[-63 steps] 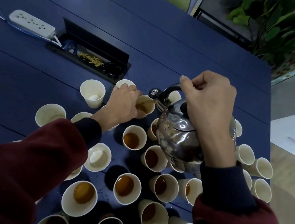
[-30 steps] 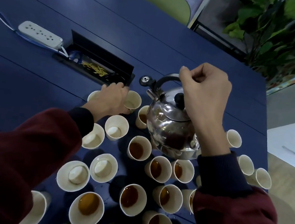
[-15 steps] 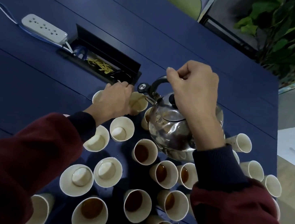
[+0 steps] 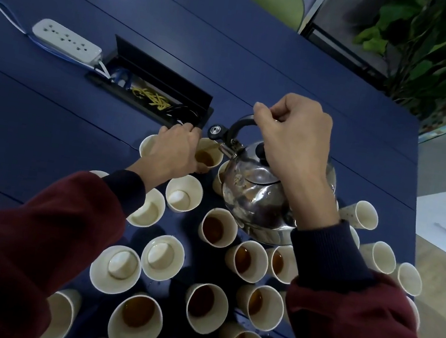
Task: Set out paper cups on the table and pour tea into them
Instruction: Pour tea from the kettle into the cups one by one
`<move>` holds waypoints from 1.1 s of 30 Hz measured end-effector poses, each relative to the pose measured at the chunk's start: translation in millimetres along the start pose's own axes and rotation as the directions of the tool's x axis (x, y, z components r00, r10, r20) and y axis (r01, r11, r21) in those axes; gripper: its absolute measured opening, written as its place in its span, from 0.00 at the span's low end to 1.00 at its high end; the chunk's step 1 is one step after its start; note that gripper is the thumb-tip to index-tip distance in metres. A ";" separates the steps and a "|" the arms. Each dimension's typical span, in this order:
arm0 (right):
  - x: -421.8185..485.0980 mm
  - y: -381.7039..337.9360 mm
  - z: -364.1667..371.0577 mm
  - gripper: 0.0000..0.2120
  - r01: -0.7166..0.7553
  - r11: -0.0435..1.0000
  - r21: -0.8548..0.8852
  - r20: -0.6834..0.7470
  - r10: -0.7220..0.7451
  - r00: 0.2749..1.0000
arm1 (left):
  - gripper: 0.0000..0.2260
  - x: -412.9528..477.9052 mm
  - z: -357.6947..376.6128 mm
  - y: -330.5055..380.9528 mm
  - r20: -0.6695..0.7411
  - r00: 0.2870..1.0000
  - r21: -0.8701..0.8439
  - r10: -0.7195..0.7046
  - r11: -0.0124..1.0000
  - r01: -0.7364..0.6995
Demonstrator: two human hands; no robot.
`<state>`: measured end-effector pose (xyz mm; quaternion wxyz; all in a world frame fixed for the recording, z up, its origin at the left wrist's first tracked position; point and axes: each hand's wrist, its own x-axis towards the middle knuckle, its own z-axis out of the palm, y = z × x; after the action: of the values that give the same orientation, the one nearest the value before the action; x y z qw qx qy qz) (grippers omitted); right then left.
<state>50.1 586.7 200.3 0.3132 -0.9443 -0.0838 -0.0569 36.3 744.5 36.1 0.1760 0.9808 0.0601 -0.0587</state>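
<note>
- My right hand [image 4: 291, 141] grips the kettle's black handle [image 4: 236, 126], fingers curled round it and thumb on top.
- The kettle [image 4: 252, 198] hangs above the cups, just off frame centre at 1 o'clock, and tips toward 10 o'clock.
- Its spout [image 4: 226, 149] sits at the rim of one cup [image 4: 208, 157]. A thin brown line runs from spout to cup, and tea [image 4: 205, 159] shows inside.
- My left hand [image 4: 173, 154] holds that cup from its 9 o'clock side, wrapped round the wall.
- The cup stands on the table [image 4: 50, 121] at the cluster's 12 o'clock edge, near the open cable box [image 4: 152, 95].
- Empty cups [image 4: 184, 193] stand at the held cup's 6 and 7 o'clock.
- Filled cups [image 4: 218, 227] crowd from the kettle's 6 o'clock to the bottom edge.
- A power strip [image 4: 66, 39] lies at 10 o'clock, beside the box.
</note>
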 end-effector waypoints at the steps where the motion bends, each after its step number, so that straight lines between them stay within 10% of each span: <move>1: 0.1 0.7 -0.8 0.13 -0.005 1.000 0.007 -0.008 0.006 1.000 | 0.33 0.1 -0.3 0.6 0.003 1.000 -0.001 -0.003 1.000 0.003; 16: -46.3 4.0 -28.6 0.16 -0.046 0.974 0.223 -0.178 0.087 0.980 | 0.19 -63.8 -15.9 0.6 -0.292 0.956 -0.171 0.010 0.983 -0.063; 24: -83.6 -4.8 -30.8 0.16 -0.065 0.981 0.184 -0.150 0.094 0.984 | 0.29 -101.4 -5.5 -3.9 -0.033 0.999 -0.026 0.035 0.999 -0.036; 33: -107.2 -17.8 -13.1 0.13 -0.053 0.996 0.075 -0.081 0.059 0.995 | 0.28 -106.6 3.1 -10.6 -0.052 0.992 -0.016 0.112 0.993 -0.113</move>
<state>-59.1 579.8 203.9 0.3522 -0.9310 -0.0459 -0.0843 -70.6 742.8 44.2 0.1869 0.9821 0.0095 -0.0230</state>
